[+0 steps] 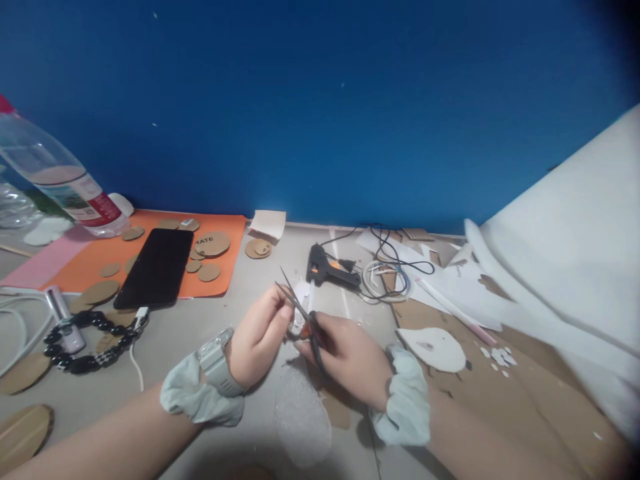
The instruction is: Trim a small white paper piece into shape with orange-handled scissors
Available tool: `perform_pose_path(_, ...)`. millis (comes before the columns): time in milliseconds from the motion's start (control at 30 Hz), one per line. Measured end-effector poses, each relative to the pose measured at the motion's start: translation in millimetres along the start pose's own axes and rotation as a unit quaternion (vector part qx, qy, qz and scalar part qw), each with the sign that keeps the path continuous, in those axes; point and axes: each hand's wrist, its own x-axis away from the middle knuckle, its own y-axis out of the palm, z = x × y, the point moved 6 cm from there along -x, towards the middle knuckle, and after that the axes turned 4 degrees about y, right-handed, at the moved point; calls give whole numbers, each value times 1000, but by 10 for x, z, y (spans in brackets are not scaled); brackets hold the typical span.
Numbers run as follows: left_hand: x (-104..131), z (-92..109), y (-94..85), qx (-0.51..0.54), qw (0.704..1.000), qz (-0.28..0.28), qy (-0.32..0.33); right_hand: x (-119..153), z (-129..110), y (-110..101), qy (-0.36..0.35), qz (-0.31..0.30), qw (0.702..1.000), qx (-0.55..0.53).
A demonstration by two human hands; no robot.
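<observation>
A pair of scissors (316,350) is in my right hand (353,353), fingers wrapped around the dark handles. Its blades point up and left, slightly apart, in front of my left fingertips. My left hand (263,333) is closed in a pinch; what it holds is mostly hidden. A small white piece (302,293) shows just behind the blades, and I cannot tell whether the left fingers hold it. Beyond the hands a black and orange glue gun (333,272) lies on the table. Below them is a translucent, bumpy oval piece (303,417).
On the left, an orange sheet (220,283) bears a phone (157,267) and several cardboard discs (213,244). A bottle (75,180) leans near the blue wall (320,113). Black beads (83,365) lie nearer. To the right are a white teardrop cutout (435,349), coiled cable (385,280) and cardboard (500,400).
</observation>
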Motion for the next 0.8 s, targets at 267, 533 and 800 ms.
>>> perform_pose_path(267, -5, 4, -3, -14, 1000, 3, -6, -5, -7, 3, 3, -8, 1000, -12)
perform_pose_path(533, 2, -8, 3, -9, 1000, 9, -17, -4, 10, 3, 9, -2, 999, -43)
perform_pose_path(800, -21, -15, 47, 8, 998, -12, -59, -31, 120, -19, 58, 75, 923, -372)
